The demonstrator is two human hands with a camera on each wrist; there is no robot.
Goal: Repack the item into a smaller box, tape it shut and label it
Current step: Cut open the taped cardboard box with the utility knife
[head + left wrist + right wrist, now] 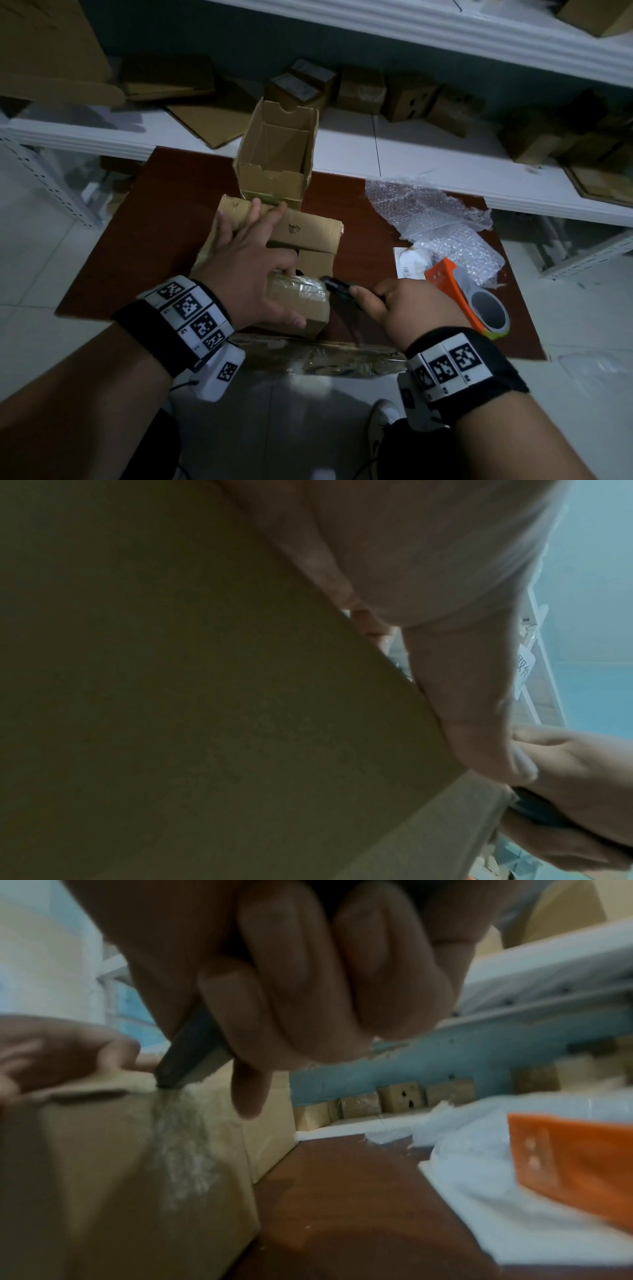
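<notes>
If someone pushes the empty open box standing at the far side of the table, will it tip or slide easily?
The open box probably tips easily: it stands tall on a narrow base and looks empty, so likely light. Its thin cardboard walls may flex under a push. On the smooth wooden table it might slide first.

The taped box [301, 301] is matt brown cardboard under glossy, wrinkled clear tape. The tabletop [144, 219] is smooth reddish wood-look laminate. The bubble wrap [435, 219] is shiny clear plastic; the tape dispenser [455, 291] is smooth orange plastic.
</notes>
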